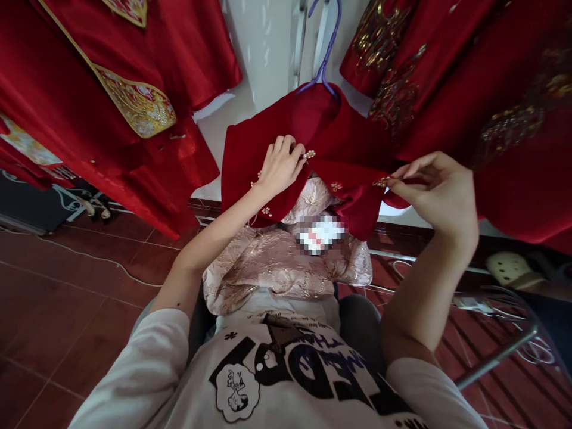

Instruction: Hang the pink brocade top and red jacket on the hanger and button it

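Note:
A deep red satin jacket (344,131) hangs from a purple hanger (325,56) in front of me, its front edges drawn apart. My left hand (280,170) grips one front edge, with the fingertips beside a pearl-and-gold clasp piece (308,155). My right hand (433,199) pinches the opposite edge at a matching clasp piece (381,182). The two clasp pieces are apart. Below the jacket, a pale pink brocade garment (277,265) lies across my lap, carrying a pixelated label (319,234).
Red robes with gold embroidery (120,89) hang at the left, and more (447,89) hang at the right, close to my right hand. A white wall (263,47) stands behind. Below lie red floor tiles (80,310), a loose cable (96,259) and a metal-legged stand (496,351).

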### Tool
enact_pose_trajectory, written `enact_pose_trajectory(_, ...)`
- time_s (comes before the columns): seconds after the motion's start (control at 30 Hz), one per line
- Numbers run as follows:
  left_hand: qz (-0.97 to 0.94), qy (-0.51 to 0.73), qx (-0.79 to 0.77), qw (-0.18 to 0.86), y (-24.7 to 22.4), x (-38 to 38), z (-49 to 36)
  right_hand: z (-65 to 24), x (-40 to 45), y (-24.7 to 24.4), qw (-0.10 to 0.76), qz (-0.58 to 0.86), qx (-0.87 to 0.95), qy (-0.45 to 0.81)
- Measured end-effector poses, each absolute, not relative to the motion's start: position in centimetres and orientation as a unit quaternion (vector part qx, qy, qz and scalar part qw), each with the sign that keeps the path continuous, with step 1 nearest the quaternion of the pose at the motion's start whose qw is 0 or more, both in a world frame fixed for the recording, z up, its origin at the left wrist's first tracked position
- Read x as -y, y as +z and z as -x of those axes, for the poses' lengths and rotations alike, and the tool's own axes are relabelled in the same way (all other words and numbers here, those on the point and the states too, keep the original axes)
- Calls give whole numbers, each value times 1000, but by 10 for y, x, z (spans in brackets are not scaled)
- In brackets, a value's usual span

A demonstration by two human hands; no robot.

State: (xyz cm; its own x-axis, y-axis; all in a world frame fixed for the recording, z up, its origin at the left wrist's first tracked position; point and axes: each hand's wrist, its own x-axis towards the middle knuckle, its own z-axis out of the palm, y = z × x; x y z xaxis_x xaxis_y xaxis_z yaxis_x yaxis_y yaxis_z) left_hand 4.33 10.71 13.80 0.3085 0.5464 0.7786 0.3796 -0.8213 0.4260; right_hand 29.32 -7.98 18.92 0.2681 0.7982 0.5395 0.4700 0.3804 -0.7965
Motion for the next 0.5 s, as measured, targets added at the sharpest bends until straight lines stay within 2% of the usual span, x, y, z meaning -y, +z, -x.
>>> enact_pose_trajectory(0.33, -898, 326, -287, -65, 173, -82, -40, -300, 83, 189, 529, 558, 615, 174)
enact_pose_trajectory(0.5, -909, 316, -260, -80, 173, -75, -39, -286, 83, 194, 534, 550, 619, 172)
